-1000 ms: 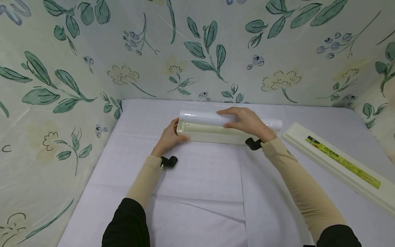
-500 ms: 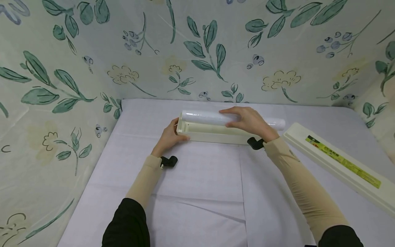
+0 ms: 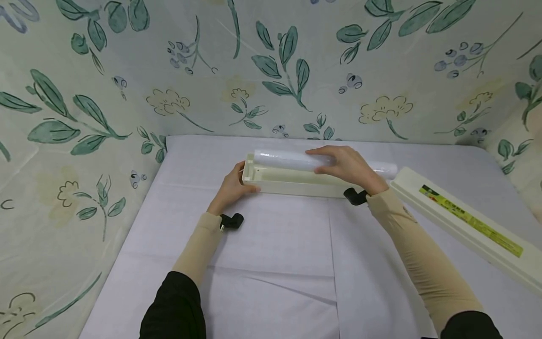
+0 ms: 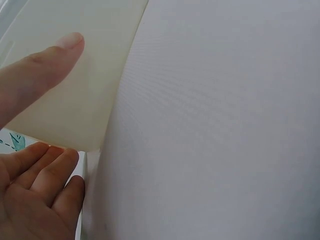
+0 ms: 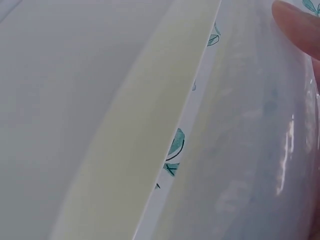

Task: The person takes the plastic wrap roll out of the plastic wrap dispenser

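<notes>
At the far middle of the table, my left hand [image 3: 230,188] holds the left end of a long cream plastic box [image 3: 296,188] with an uncovered top. Its thumb lies along the front wall [image 4: 100,90], and the other fingers are bent at the end wall in the left wrist view. My right hand [image 3: 347,165] grips a roll of clear plastic film [image 3: 281,159] from above, thumb in front and fingers behind. The roll [image 5: 250,150] lies lengthwise along the box's back side, its right end reaching past my right wrist. The box's right end is hidden behind my right hand and sleeve.
To the right, a long cream lid [image 3: 466,219] with a yellow-green label [image 3: 472,221] lies slanted on the table. A creased white cloth [image 3: 271,263] covers the table. Leaf-patterned fabric [image 3: 211,84] hangs behind and at the sides.
My right hand and the film roll have shifted to the right along the box, so more of the box's left inside shows. My left hand and the box have stayed in place.
</notes>
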`<action>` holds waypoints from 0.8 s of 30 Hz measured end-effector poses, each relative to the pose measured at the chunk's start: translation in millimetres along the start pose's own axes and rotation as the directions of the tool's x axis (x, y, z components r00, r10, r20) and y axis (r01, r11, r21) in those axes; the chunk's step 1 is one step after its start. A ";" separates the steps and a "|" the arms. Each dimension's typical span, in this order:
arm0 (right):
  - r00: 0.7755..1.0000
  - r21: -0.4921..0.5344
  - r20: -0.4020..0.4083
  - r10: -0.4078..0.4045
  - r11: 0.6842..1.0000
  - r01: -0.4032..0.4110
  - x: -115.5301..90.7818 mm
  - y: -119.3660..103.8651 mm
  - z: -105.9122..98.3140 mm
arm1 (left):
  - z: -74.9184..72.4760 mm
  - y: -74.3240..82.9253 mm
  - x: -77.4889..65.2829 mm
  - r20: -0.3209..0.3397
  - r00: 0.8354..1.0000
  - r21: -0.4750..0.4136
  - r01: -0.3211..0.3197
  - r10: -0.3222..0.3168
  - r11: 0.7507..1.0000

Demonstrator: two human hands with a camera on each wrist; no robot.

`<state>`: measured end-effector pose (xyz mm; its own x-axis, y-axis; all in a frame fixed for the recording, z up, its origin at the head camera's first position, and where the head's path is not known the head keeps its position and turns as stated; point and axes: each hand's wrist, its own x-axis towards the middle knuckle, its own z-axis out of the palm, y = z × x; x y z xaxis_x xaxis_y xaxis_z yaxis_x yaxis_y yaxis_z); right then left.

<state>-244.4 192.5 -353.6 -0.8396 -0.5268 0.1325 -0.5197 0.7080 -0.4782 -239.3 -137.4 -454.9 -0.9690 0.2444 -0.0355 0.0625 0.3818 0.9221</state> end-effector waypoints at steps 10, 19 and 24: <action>1.000 -0.006 0.001 0.025 1.000 -0.025 -4.0 3.0 -2.3 | -0.3 -1.2 0.2 -0.003 1.000 0.003 0.011 -0.011 1.000; 0.999 -0.007 0.000 0.047 0.999 -0.047 -9.6 5.4 -6.7 | 0.6 -2.2 1.9 -0.007 1.000 0.000 0.005 -0.005 1.000; 0.998 -0.007 -0.006 0.057 0.998 -0.057 -11.8 6.7 -9.2 | 0.4 -2.7 2.3 -0.007 1.000 -0.005 0.006 -0.006 1.000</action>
<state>-239.4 207.7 -350.4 -0.8689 -0.4825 0.1104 -0.4718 0.7401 -0.4791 -241.7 -137.6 -457.6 -0.9711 0.2356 -0.0378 0.0559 0.3787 0.9238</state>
